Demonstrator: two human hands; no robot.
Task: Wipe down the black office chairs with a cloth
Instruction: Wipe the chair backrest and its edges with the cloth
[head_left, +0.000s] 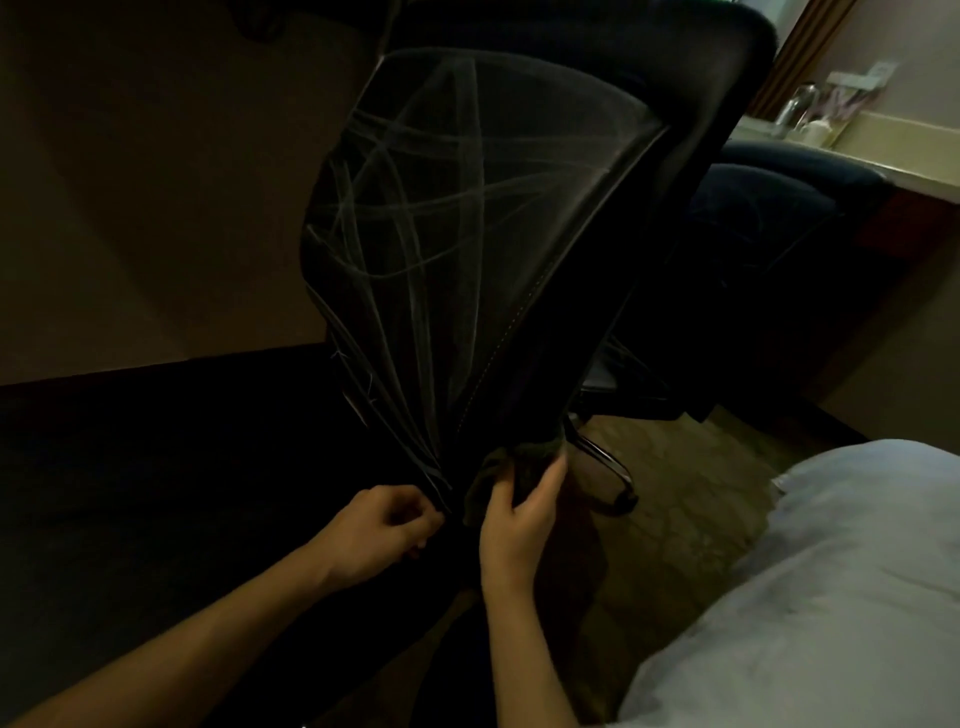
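The black mesh backrest (467, 223) of the office chair fills the middle of the view, seen from behind and tapering down toward the person; pale streaks cross the mesh, though whether they are dust, wipe marks or moiré I cannot tell. The left hand (379, 530) is curled and pinches the lower edge of the backrest just left of its narrow bottom; the right hand (519, 514) grips a dark greenish cloth (511, 467), bunched against the bottom of the back's right edge; the two hands sit close together but do not touch.

The step in hand looks like wiping the lower rear of the backrest; to do it well, the left hand should keep the frame from swivelling while the right presses the cloth flat instead of bunched, so more fabric meets the mesh; long overlapping strokes along the stitched seam (498, 332) would likely serve better than dabs. A second dark chair (789, 208) stands beyond, by the counter (883, 150), seemingly not yet wiped; a white bed cover (831, 571) lies at the right.
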